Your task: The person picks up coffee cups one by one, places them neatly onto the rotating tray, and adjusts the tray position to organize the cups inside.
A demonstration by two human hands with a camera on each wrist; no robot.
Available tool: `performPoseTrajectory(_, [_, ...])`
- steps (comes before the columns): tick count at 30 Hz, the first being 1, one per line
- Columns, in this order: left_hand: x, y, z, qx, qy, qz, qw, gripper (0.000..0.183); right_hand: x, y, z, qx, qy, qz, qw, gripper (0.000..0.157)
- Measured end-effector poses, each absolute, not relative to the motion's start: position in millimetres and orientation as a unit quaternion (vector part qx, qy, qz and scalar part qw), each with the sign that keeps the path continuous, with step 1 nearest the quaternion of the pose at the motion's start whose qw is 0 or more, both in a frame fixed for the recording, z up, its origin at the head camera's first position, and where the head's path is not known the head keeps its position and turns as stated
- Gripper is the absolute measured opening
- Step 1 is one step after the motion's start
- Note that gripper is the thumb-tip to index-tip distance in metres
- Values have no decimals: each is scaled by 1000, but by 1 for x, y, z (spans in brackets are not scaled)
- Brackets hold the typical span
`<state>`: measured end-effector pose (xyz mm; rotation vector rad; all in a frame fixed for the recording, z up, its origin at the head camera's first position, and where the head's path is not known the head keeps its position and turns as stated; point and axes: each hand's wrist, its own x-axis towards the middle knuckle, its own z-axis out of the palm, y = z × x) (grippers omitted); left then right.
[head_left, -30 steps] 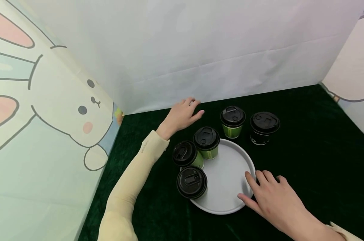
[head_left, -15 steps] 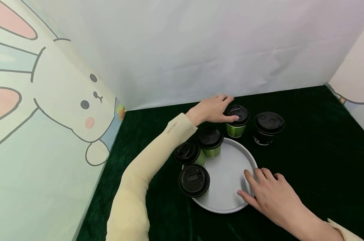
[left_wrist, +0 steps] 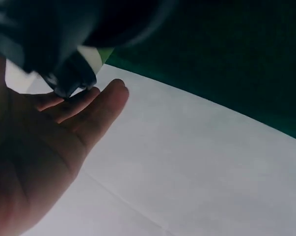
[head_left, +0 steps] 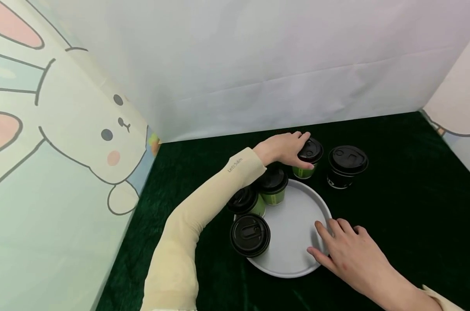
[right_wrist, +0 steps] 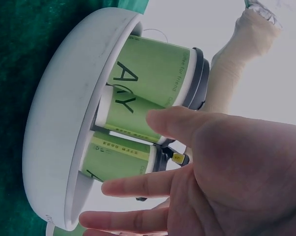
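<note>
Left hand (head_left: 287, 149) at far green cup (head_left: 313, 151); right hand (head_left: 353, 255) at tray (head_left: 295, 233)

The white backdrop (head_left: 266, 56) meets the green cloth (head_left: 406, 194) behind the cups. On the right, cloth runs past the black cup (head_left: 346, 166) to a printed panel (head_left: 458, 95). The round tray stands on the cloth. The head view shows its floor open from the three tray cups (head_left: 250, 235) (head_left: 242, 201) (head_left: 273, 183) to the right hand; the right wrist view adds its outer wall and the cups' lettered green sides. The left sleeve (head_left: 192, 220) hides part of two lids.

The left hand has thumb and fingers spread about the far green cup, which stands on the cloth just behind the tray. Contact cannot be confirmed: the hand covers part of the cup, and the left wrist view gives extended fingers beside a blurred dark shape (left_wrist: 64, 34). The right hand is spread, holding nothing, at the tray's right rim; whether it touches cannot be determined. Its sleeve is cut off by the frame. The black cup stands right of the far green cup, a gap between.
</note>
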<state>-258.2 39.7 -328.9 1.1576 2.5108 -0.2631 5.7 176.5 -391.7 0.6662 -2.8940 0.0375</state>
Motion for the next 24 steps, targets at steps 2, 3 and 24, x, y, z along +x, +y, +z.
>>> performPoseTrajectory(2, [-258, 40, -330, 416, 888, -92, 174, 101, 5, 177, -393, 226, -970, 14, 92, 64])
performPoseTrajectory(3, [-258, 40, -330, 420, 887, -91, 167, 100, 5, 177, -393, 227, -969, 15, 95, 64])
performPoseTrajectory(24, [-219, -4, -269, 480, 877, 12, 4, 94, -9, 186, -393, 199, -976, 23, 80, 60])
